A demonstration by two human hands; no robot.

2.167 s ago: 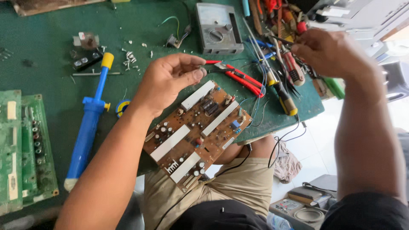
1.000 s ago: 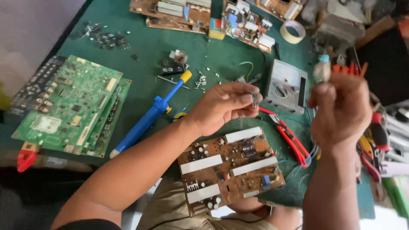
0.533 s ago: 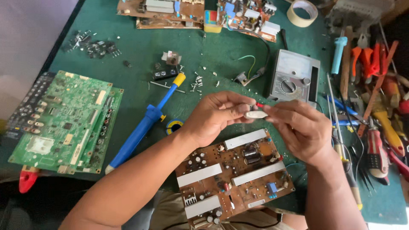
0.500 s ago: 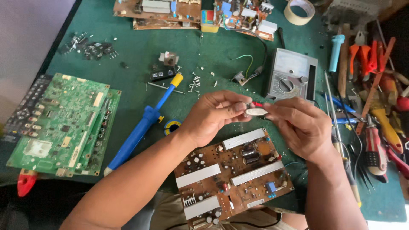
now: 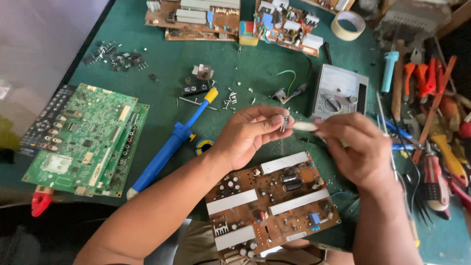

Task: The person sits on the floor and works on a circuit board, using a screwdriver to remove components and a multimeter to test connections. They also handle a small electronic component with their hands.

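Note:
My left hand [image 5: 248, 135] pinches a small black electronic component with metal legs [image 5: 285, 121] between thumb and fingers. My right hand [image 5: 355, 149] holds a small white tube [image 5: 305, 126], its tip right beside the component. Both hands hover above a brown circuit board [image 5: 272, 201] with white heat sinks and capacitors, which lies at the table's near edge over my lap.
A blue desoldering pump [image 5: 171, 145] lies left of my hands. A green circuit board [image 5: 86, 137] sits far left. A grey multimeter [image 5: 338, 93] is behind my hands. Pliers and screwdrivers [image 5: 431, 122] pile at the right. More boards [image 5: 230, 17] and a tape roll [image 5: 347, 25] lie at the back.
My right hand came back from the tools at the right with the white tube and met my left hand above the brown board. The camera view shifted left.

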